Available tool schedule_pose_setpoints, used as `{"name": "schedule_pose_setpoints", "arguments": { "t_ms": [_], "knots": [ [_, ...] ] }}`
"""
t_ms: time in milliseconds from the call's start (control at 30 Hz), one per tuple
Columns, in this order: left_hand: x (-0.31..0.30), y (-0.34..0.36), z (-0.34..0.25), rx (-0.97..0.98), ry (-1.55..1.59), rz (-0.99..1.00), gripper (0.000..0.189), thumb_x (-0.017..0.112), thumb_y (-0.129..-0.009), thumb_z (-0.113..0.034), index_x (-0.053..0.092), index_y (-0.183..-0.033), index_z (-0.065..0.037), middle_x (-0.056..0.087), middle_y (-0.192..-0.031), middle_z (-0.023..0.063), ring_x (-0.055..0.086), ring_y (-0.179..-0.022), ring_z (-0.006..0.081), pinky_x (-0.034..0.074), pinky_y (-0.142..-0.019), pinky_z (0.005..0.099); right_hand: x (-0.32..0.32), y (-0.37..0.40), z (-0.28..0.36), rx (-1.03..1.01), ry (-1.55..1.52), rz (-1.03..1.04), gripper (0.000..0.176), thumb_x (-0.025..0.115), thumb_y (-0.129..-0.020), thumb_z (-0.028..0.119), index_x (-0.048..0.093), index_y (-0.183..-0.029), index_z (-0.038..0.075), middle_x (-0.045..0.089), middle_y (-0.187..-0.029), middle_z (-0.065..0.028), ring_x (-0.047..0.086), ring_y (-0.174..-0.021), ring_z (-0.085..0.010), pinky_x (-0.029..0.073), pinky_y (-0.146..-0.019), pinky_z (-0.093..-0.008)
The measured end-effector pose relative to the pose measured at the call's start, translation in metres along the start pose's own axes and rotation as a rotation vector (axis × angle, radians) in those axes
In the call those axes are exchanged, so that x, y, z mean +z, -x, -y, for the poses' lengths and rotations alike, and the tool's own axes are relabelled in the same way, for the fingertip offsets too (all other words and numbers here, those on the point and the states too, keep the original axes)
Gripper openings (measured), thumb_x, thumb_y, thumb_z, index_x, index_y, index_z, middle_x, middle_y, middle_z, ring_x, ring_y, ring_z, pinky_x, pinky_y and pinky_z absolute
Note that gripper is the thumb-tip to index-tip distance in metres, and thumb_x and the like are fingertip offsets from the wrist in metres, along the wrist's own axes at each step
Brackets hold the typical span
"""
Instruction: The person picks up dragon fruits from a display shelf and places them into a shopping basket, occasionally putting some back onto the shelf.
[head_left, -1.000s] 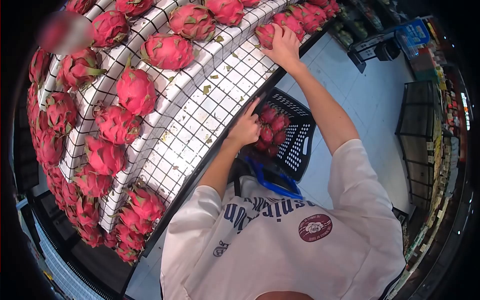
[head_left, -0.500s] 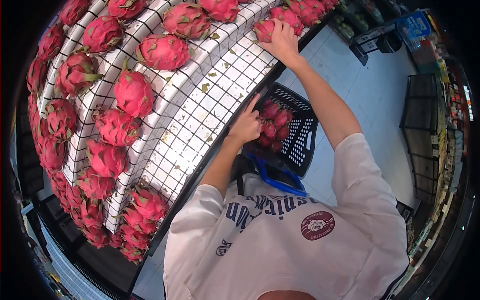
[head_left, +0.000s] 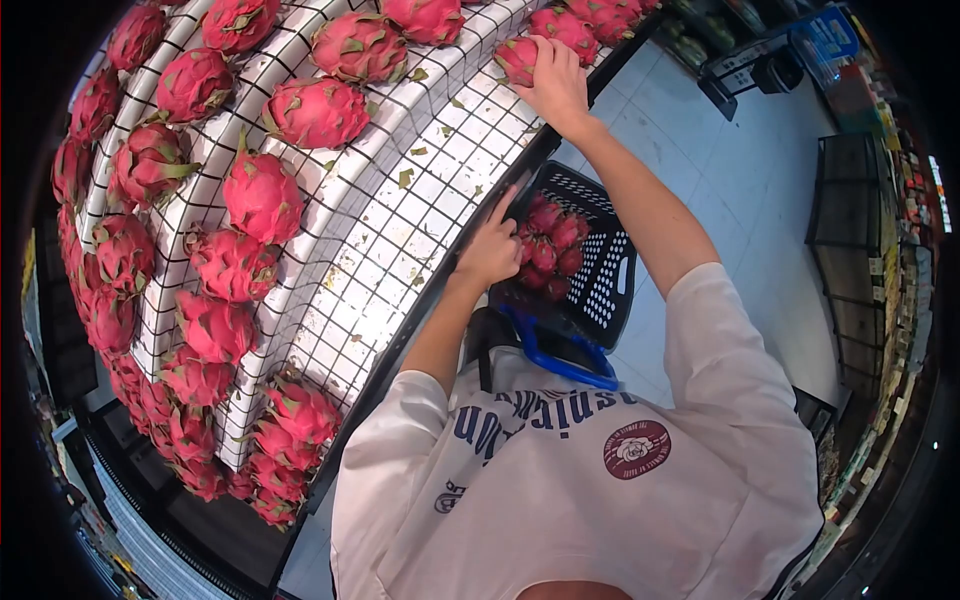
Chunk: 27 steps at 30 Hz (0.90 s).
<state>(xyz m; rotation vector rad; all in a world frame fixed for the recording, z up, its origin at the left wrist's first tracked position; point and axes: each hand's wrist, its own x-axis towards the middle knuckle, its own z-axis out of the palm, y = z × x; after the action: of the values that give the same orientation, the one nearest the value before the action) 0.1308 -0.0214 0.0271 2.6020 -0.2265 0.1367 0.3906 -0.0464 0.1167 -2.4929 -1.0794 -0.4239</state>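
Note:
My right hand [head_left: 557, 92] is at the far end of the rack's lowest tier, its fingers curled round a pink dragon fruit [head_left: 516, 60]. That fruit still sits on the wire grid beside another dragon fruit [head_left: 563, 33]. My left hand [head_left: 492, 250] rests by the rack's black front edge [head_left: 470, 222], index finger stretched along it and the other fingers loosely bent. Nothing shows in its grasp. Just beside it, a black perforated basket [head_left: 622, 285] holds several dragon fruits [head_left: 545, 250]; its blue handle [head_left: 560, 368] hangs toward my shirt.
Tiered white shelves under black wire grid [head_left: 400, 225] carry several more dragon fruits [head_left: 318, 113] on the left. Dry leaf scraps [head_left: 405, 178] lie on the lowest tier. Pale floor tiles [head_left: 690, 150] extend to the right, with a dark-framed stand [head_left: 845, 240] beyond.
The view has shifted slightly. My right hand stays on the same dragon fruit, and my left hand keeps its place at the rack edge.

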Motion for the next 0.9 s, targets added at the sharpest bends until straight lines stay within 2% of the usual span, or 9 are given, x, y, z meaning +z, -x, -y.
{"name": "schedule_pose_setpoints", "arguments": {
  "t_ms": [67,133,233,333,433,567,733,800,900],
  "knots": [
    [0.000,0.000,0.001,0.005,0.003,-0.011,0.022,0.065,-0.080,-0.017,0.074,-0.069,-0.001,0.066,-0.101,0.0180,0.021,-0.150,0.0350,0.033,-0.117,0.0391,-0.002,0.001,0.003,0.021,0.005,-0.011,0.087,0.085,-0.072,0.028,0.039,-0.144,0.009,0.045,-0.140,-0.0207,0.043,-0.131,-0.0393,0.040,-0.103,-0.0560],
    [-0.004,0.000,-0.003,-0.011,-0.060,0.027,0.019,0.070,-0.079,-0.018,0.076,-0.074,-0.002,0.067,-0.101,0.0109,0.025,-0.150,0.0345,0.029,-0.119,0.0486,-0.003,0.004,0.005,0.050,0.009,-0.013,0.087,0.085,-0.072,0.028,0.039,-0.144,0.009,0.046,-0.138,-0.0210,0.044,-0.130,-0.0397,0.041,-0.101,-0.0562],
    [0.000,-0.001,-0.001,0.009,-0.040,-0.035,0.018,0.070,-0.079,-0.019,0.077,-0.074,-0.003,0.067,-0.101,0.0100,0.026,-0.150,0.0344,0.030,-0.119,0.0493,-0.004,0.007,0.004,0.033,0.007,-0.098,0.090,0.086,-0.072,0.032,0.038,-0.143,0.003,0.049,-0.136,-0.0210,0.048,-0.128,-0.0359,0.043,-0.103,-0.0496],
    [-0.002,-0.001,0.000,0.014,-0.095,-0.021,0.016,0.070,-0.079,-0.018,0.077,-0.076,-0.004,0.068,-0.102,0.0090,0.025,-0.150,0.0340,0.034,-0.116,0.0453,-0.007,0.009,0.006,0.065,-0.407,-0.305,0.098,0.088,-0.067,0.031,0.036,-0.143,0.000,0.046,-0.137,-0.0256,0.040,-0.132,-0.0425,0.032,-0.115,-0.0481],
    [0.005,0.000,0.002,0.007,-0.045,-0.029,0.014,0.070,-0.079,-0.016,0.078,-0.077,-0.005,0.069,-0.100,0.0086,0.028,-0.149,0.0332,0.035,-0.116,0.0459,-0.017,0.006,0.013,-0.011,-0.732,-0.568,0.091,0.089,-0.068,0.020,0.038,-0.141,0.001,0.047,-0.139,-0.0204,0.045,-0.132,-0.0353,0.036,-0.113,-0.0429],
    [0.004,-0.001,0.001,0.030,-0.063,-0.057,0.013,0.071,-0.080,-0.015,0.078,-0.078,-0.004,0.070,-0.099,0.0086,0.029,-0.148,0.0336,0.039,-0.114,0.0413,-0.034,0.041,-0.008,0.263,-0.870,-0.617,0.089,0.089,-0.073,0.018,0.035,-0.143,0.002,0.049,-0.135,-0.0177,0.049,-0.128,-0.0280,0.041,-0.109,-0.0404],
    [0.001,-0.003,-0.002,-0.032,-0.058,0.009,0.015,0.070,-0.083,-0.018,0.078,-0.079,-0.005,0.068,-0.106,0.0048,0.027,-0.149,0.0323,0.034,-0.117,0.0458,-0.056,0.127,-0.072,0.501,-0.953,-0.573,0.091,0.085,-0.080,0.025,0.028,-0.148,0.004,0.042,-0.143,-0.0187,0.045,-0.132,-0.0270,0.039,-0.111,-0.0404],
    [0.001,-0.003,-0.003,-0.017,-0.091,0.012,0.016,0.071,-0.083,-0.019,0.077,-0.078,-0.005,0.068,-0.104,0.0046,0.029,-0.148,0.0335,0.033,-0.117,0.0522,-0.049,0.177,-0.095,0.760,-0.780,-0.544,0.089,0.087,-0.076,0.037,0.038,-0.140,-0.003,0.053,-0.132,-0.0176,0.054,-0.121,-0.0277,0.046,-0.102,-0.0385],
    [-0.001,-0.005,-0.005,-0.006,-0.108,0.023,0.017,0.071,-0.083,-0.019,0.076,-0.076,-0.004,0.068,-0.104,0.0043,0.030,-0.148,0.0339,0.032,-0.116,0.0552,-0.026,0.256,-0.124,1.076,-0.861,-0.437,0.098,0.087,-0.074,0.043,0.036,-0.140,-0.008,0.052,-0.134,-0.0218,0.053,-0.122,-0.0264,0.044,-0.105,-0.0338]
  ]
}}
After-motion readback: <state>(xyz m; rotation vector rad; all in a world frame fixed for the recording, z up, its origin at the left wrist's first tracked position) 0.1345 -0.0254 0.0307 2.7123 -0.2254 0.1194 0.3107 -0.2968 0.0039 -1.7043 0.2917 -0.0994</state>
